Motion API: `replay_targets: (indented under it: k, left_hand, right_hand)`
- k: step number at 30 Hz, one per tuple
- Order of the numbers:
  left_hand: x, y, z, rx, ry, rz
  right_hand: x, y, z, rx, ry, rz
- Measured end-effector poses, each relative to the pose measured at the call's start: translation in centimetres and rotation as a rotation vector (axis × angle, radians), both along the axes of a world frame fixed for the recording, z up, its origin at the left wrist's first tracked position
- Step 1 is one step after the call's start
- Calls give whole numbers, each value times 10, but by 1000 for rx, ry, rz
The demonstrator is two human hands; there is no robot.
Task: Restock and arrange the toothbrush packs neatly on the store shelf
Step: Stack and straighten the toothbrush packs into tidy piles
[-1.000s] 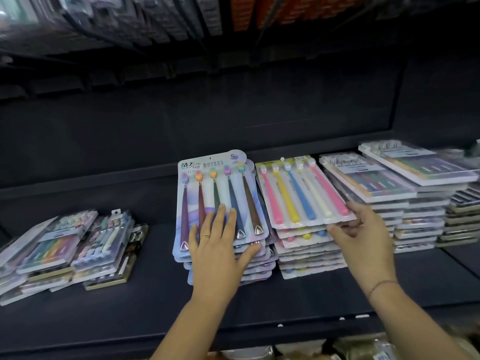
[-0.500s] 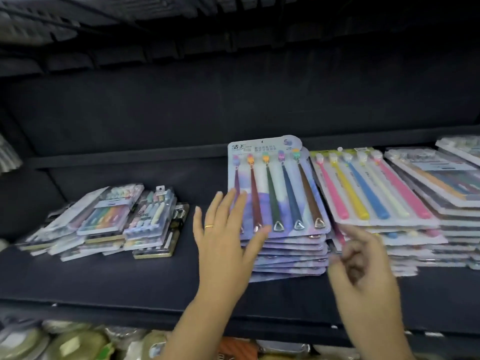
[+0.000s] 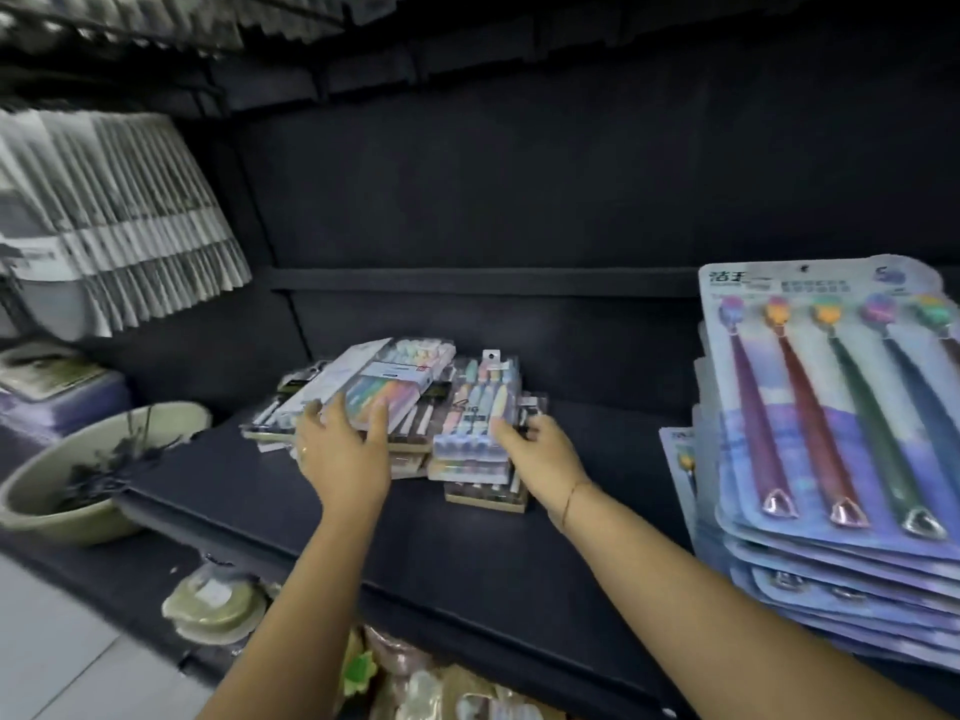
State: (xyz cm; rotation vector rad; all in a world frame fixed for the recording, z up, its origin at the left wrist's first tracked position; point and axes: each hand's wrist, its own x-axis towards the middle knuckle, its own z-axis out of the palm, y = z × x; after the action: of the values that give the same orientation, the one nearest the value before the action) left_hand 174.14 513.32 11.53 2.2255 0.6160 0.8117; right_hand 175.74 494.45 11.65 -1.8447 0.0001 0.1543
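Note:
A loose pile of small toothbrush packs lies at the left of the dark shelf point(image 3: 467, 563). My left hand point(image 3: 343, 454) rests on the near end of a rainbow-coloured pack point(image 3: 400, 387) on top of the pile, fingers and thumb laid over it. My right hand point(image 3: 540, 454) grips the near right corner of a pastel toothbrush pack point(image 3: 480, 407) beside it, thumb on top and fingers at its side. Brown-edged packs point(image 3: 485, 498) show underneath. At the right stands a tall stack of purple toothbrush cards point(image 3: 831, 407), apart from both hands.
A pale green basin point(image 3: 78, 485) sits past the shelf's left end, with a lilac box point(image 3: 62, 402) behind it. Grey-and-white packets point(image 3: 104, 215) hang at the upper left. Wrapped goods point(image 3: 415, 688) lie on the level below the shelf.
Both hands left the purple and the bright-coloured stacks and moved left to the small messy pile. The view swung left with them, so the purple stack is now at the right edge.

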Motion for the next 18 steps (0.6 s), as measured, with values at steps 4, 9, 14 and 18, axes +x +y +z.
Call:
replay_targets:
  k: [4, 9, 14, 18]
  left_hand:
    - [21, 16, 3, 41, 160, -48]
    - [16, 2, 6, -7, 140, -81]
    - [14, -6, 7, -142, 132, -174]
    - [11, -16, 8, -360, 107, -209]
  right_hand:
    - [20, 18, 2, -92, 38, -31]
    - [24, 24, 8, 70, 199, -73]
    - [38, 18, 5, 268, 325, -86]
    - [46, 14, 7, 368, 373, -55]
